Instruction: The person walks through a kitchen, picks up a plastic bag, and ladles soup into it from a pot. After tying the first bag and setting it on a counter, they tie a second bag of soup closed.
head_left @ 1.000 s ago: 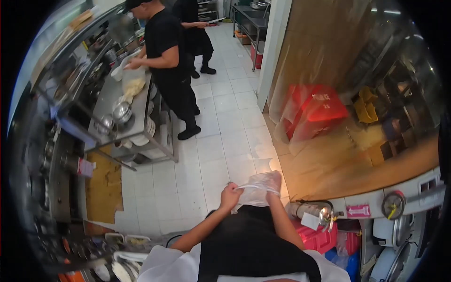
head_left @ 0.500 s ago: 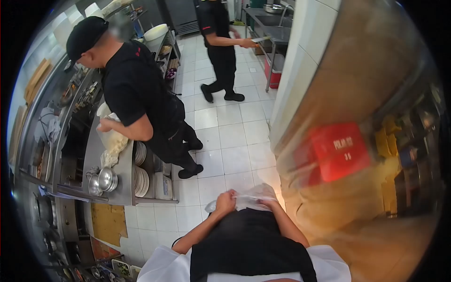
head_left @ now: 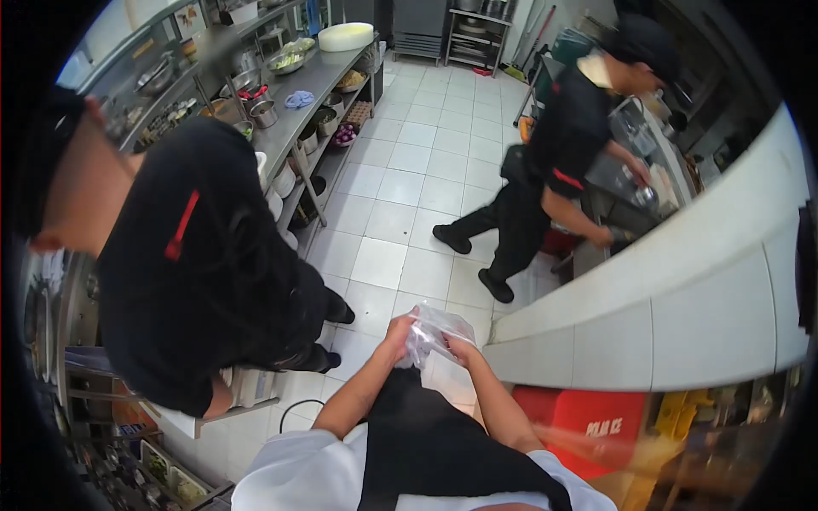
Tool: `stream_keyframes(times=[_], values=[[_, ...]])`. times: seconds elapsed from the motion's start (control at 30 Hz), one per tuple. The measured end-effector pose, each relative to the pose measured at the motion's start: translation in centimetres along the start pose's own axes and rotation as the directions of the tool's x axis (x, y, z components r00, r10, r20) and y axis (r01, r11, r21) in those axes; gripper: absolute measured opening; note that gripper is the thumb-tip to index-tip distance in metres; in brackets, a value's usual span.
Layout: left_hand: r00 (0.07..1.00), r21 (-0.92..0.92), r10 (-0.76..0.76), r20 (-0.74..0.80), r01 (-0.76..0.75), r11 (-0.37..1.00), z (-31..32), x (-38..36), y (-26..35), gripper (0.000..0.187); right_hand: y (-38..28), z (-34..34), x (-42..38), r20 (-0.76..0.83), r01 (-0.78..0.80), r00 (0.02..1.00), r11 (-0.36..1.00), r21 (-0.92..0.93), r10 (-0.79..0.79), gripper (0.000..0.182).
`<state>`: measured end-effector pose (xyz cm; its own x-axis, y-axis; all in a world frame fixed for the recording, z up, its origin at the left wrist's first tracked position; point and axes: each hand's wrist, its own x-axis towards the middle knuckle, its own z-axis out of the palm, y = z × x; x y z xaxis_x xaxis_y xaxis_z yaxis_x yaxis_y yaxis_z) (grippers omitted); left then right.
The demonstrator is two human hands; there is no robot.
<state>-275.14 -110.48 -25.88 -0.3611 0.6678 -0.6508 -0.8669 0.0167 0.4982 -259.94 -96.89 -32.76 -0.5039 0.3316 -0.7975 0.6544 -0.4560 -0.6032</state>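
Observation:
A clear plastic bag (head_left: 439,326) is stretched between my two hands, in front of my black apron (head_left: 417,439). My left hand (head_left: 399,335) grips the bag's left side, its fingers closed on the film. On the right side, my right hand (head_left: 460,347) has its fingers closed on the bag too. The film is thin and crumpled; I cannot make out anything inside it. Below the bag lies the white tiled floor (head_left: 379,262).
Close on my left stands a person in black (head_left: 204,247). Another person in black (head_left: 562,153) works at a metal sink counter at right. A long steel counter (head_left: 324,77) runs along the left. A tiled wall (head_left: 609,341) and red cooler (head_left: 588,430) are at my right.
My view has moved forward along the aisle, past the counter's end. The bag stays in both my hands, now raised farther out. The farther person has turned to the sink counter.

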Motion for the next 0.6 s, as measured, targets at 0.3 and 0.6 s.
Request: stream_keyframes(times=[0.3,0.6], values=[[0.994,0.356,0.017,0.112,-0.056,0.933,14.4,19.6,15.2,0.017,-16.7,-12.0,14.9,0.017,0.071,0.997,0.950,0.304,-0.080,0.038],[0.970,0.855,-0.124,0.209,-0.120,0.504,22.0,39.5,30.4,0.020,-40.1,-22.4,32.8,0.079,-0.004,0.989,0.521,0.854,-0.122,0.031]])
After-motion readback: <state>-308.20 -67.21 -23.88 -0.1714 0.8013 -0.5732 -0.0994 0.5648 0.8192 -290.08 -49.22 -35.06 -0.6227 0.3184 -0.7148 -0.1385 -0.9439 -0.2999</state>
